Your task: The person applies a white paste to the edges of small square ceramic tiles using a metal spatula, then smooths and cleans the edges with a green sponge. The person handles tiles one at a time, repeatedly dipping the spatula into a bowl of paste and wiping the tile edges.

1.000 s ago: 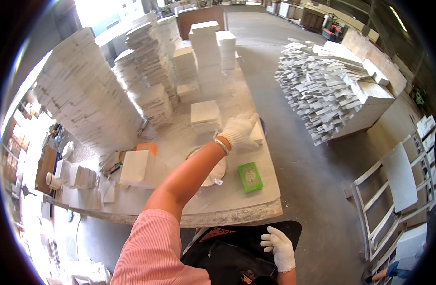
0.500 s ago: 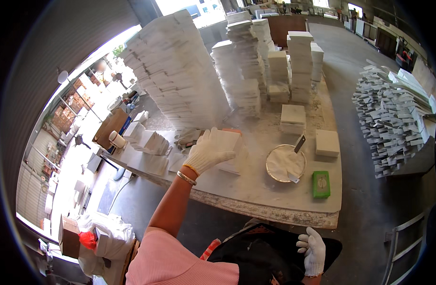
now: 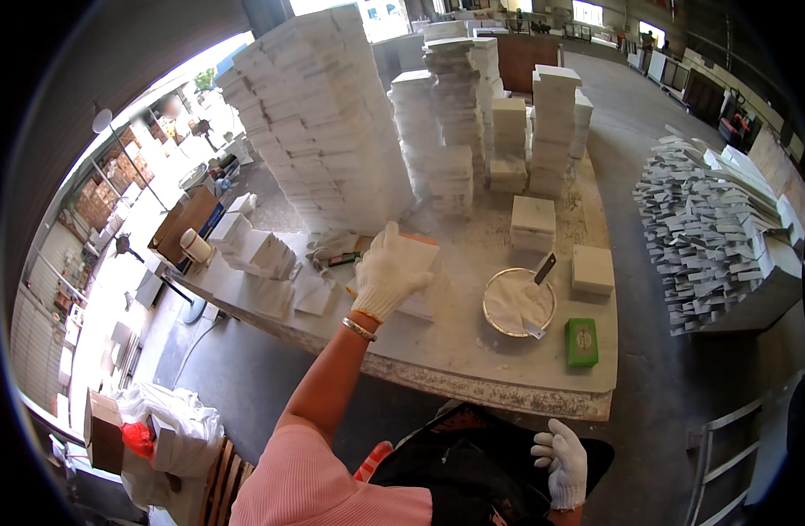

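My left hand [image 3: 388,278], in a white knitted glove, grips a white stone tile [image 3: 417,253] by its near left side, fingers along the edge and thumb at the front. An orange edge [image 3: 418,238] shows at the tile's far side. Below it, more white tile [image 3: 417,305] lies on the table, partly covered by the hand. Close to my body, past the table's front edge, my gloved right hand [image 3: 562,465] hangs in the air with loosely bent fingers apart and nothing in it.
Right on the dusty table [image 3: 473,368] stand a bowl of white powder [image 3: 518,298] with a scraper [image 3: 545,268], a green box [image 3: 582,342] and short tile stacks [image 3: 533,222]. Tall tile stacks [image 3: 324,123] rise behind. A pile of strips [image 3: 709,232] is at the right.
My left hand has gone from lying spread over the tile to wrapping its near left side. The whole view has shifted slightly; my right hand stays beside my body.
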A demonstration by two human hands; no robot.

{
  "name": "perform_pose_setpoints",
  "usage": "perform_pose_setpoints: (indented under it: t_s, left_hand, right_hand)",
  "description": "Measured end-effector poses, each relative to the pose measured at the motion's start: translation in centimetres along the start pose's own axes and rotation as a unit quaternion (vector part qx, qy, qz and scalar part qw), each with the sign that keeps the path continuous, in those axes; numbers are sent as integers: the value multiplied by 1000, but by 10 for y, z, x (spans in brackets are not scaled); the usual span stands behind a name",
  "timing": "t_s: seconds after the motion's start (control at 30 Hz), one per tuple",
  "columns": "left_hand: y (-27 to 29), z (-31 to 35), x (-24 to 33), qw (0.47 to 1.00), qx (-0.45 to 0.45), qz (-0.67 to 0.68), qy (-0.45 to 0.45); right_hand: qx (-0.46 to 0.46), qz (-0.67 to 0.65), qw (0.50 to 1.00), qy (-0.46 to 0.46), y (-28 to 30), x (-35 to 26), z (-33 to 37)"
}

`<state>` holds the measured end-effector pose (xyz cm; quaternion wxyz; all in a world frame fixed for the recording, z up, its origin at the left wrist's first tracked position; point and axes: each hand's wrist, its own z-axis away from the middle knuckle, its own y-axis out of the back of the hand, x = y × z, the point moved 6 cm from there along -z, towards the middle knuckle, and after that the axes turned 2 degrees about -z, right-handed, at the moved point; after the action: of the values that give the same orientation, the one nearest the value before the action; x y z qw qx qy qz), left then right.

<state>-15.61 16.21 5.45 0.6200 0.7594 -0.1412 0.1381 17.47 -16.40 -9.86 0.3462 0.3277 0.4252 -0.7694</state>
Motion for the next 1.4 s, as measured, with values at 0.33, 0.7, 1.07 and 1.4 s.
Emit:
perform_pose_setpoints:
  t_s: [0.33, 0.7, 1.07, 1.4]
  left_hand:
    - [-9, 110, 94, 939, 13, 206, -275]
    - [-91, 199, 127, 792, -349, 480, -144]
    - [-128, 240, 121, 524, -620, 576, 97]
    - [-133, 260, 136, 500, -647, 571, 72]
  right_hand:
    - [-127, -57, 988, 61, -78, -35, -37]
    - [18, -93, 989, 113, -58, -53, -14]
    - [95, 166, 977, 91, -25, -83, -11]
    - [128, 631, 667, 375, -71, -109, 20]
